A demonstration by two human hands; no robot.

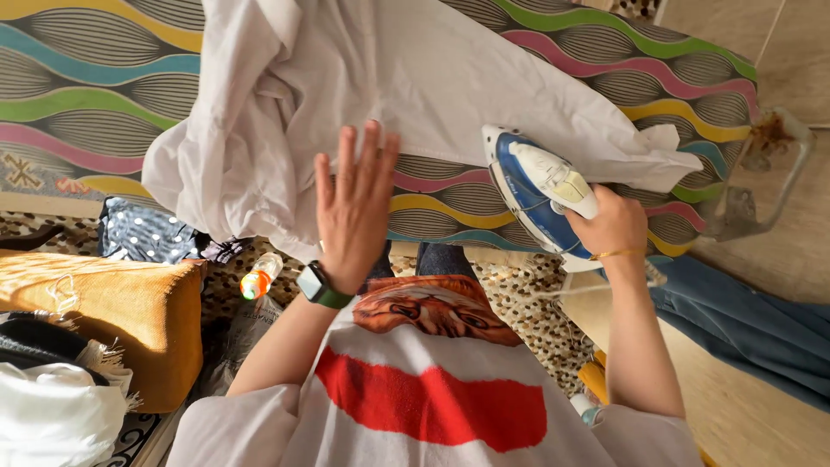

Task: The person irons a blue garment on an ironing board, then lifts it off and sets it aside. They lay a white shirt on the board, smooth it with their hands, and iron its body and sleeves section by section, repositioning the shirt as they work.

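A white garment (363, 78) lies spread and partly bunched on an ironing board (104, 104) with a wavy multicoloured cover. My left hand (353, 207), wearing a dark watch with a green strap, hovers flat with fingers apart at the garment's near edge. My right hand (609, 227), with a thin gold bracelet, grips the handle of a blue and white iron (532, 186). The iron rests on the board at the garment's near hem, to the right of my left hand.
The metal iron rest (765, 173) sticks out at the board's right end. An orange cushion (112, 303), a polka-dot cloth (147, 233) and a small bottle with an orange cap (259, 277) lie on the floor at left. Blue denim (743, 320) lies at right.
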